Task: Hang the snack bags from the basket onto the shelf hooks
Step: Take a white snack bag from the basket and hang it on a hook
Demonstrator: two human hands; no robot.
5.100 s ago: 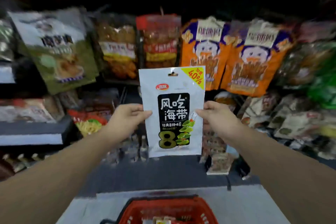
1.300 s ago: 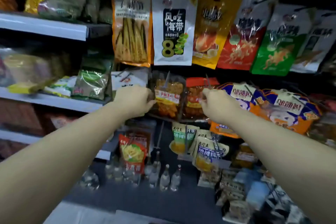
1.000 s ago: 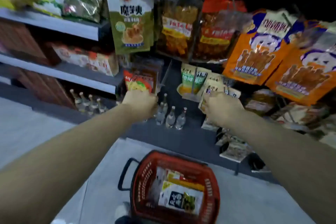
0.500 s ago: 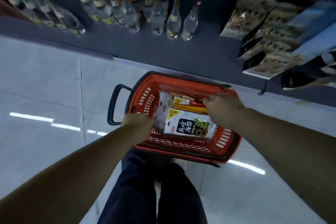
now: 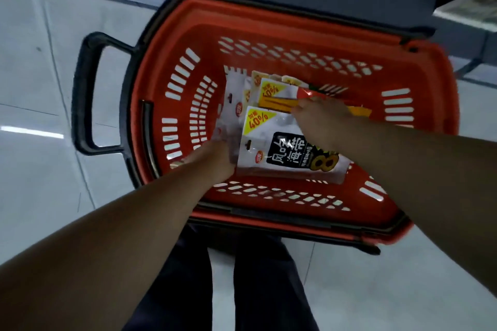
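Fingers of both hands hidden, grip unclear — left hand, right hand on bag marked "40%", "8", in basket.

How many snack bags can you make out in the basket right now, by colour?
White seaweed bags with the yellow 40% corner: 2, the top bag and another behind it.
Plain white bags at the left: 1.
Red and yellow bags under the right hand: 1.
Total: 4 visible in the red basket; more may be hidden.
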